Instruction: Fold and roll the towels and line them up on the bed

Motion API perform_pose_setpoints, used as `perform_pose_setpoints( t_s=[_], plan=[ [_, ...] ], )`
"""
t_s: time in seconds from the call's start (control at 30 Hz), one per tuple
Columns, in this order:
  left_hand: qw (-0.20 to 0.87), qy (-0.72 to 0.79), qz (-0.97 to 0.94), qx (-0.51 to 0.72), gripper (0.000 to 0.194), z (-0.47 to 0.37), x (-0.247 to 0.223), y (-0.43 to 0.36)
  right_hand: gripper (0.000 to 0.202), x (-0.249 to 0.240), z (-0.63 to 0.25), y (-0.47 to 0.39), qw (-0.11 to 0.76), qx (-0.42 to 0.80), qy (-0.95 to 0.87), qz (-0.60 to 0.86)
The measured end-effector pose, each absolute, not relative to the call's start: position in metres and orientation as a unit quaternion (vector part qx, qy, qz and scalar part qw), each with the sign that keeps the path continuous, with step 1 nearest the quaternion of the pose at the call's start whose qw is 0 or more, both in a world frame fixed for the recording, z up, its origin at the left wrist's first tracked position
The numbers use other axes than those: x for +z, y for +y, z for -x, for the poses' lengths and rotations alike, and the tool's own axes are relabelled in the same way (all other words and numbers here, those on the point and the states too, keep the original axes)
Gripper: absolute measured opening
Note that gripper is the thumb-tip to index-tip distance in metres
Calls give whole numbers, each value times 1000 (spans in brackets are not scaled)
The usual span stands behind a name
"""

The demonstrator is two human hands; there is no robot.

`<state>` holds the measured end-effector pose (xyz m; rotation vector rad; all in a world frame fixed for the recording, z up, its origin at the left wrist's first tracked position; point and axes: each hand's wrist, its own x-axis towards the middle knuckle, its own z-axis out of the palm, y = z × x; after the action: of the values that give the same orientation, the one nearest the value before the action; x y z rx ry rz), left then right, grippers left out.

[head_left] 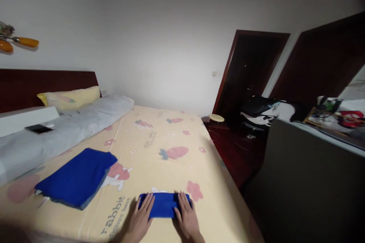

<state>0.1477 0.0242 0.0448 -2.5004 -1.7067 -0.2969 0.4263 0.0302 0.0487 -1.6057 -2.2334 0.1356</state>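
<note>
Clearly, in the head view, both my hands lie on a folded blue cloth (164,209), which rests on the bed's yellow printed sheet (182,174) at the near edge of what I see. My left hand (142,215) covers its left end and my right hand (186,214) covers its right end. Both are open and almost flat, fingers stretched forward, thumbs turned toward the middle; they press on the fabric and do not grasp it.

The cloth is in a narrow rectangle, its long side running from one hand to the other, with a fold line across the top. I judge it to be light, soft and not fragile, but rather limp, so the layers could slide or open if only one corner is lifted. A safer hold would be at the two short ends, with the thumbs above and the fingers under all layers.

To the left, well apart, a larger blue cloth (78,178) is spread on the same sheet, with a greyish border along its near side. Farther behind it, a smartphone (39,129) lies on a long grey bedding roll (85,119), beside a white box (28,119).
</note>
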Motion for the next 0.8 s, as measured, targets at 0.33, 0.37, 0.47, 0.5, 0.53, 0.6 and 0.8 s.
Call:
perform_pose_setpoints(
  t_s=[0.33, 0.37, 0.47, 0.5, 0.53, 0.6, 0.8],
  plan=[
    [44, -574, 801, -162, 67, -94, 33, 5, 57, 52, -432, 15, 165, 88, -752, 632],
    [21, -581, 799, -154, 65, -94, 43, 8, 55, 60, -431, 19, 161, 94, -750, 634],
    [-28, -611, 784, -107, 51, -99, 75, 16, 49, 78, -429, 27, 154, 100, -760, 624],
    [-34, -624, 776, -89, 45, -101, 85, 19, 45, 81, -429, 28, 152, 101, -764, 618],
    [-36, -636, 767, -72, 40, -104, 92, 22, 42, 83, -430, 29, 150, 103, -768, 615],
    [-36, -660, 749, -46, 36, -109, 100, 29, 35, 85, -429, 31, 144, 103, -770, 613],
    [1, -709, 705, -31, 45, -126, 89, 45, 48, 78, -408, 49, 129, 72, -740, 656]
  ],
)
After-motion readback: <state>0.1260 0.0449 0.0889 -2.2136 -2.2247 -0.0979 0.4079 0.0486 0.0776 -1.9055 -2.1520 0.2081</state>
